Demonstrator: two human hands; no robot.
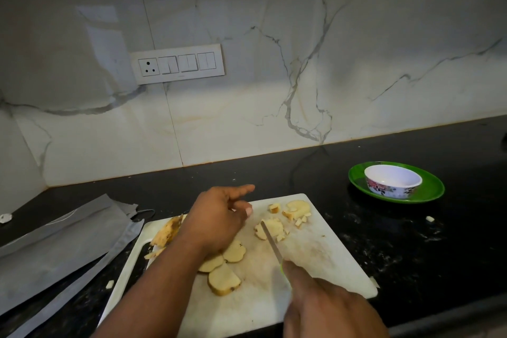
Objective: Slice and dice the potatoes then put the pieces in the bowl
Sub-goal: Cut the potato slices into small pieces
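A white cutting board (pixel 315 252) lies on the black counter. Round potato slices (pixel 223 278) sit near its middle, diced potato pieces (pixel 295 211) lie at its far side, and a partly cut slice (pixel 270 228) lies between them. My right hand (pixel 323 302) grips a knife (pixel 271 241) with a green handle, the blade tip resting on that partly cut slice. My left hand (pixel 219 217) hovers over the board just left of the blade, fingers loosely bent, holding nothing. A white floral bowl (pixel 392 181) looks empty and stands on a green plate (pixel 430 189) at the right.
Potato peels (pixel 167 230) lie at the board's left edge. Grey plastic bags (pixel 60 247) cover the counter to the left. Stray potato bits (pixel 429 218) lie on the counter. A switch panel (pixel 178 63) is on the marble wall behind.
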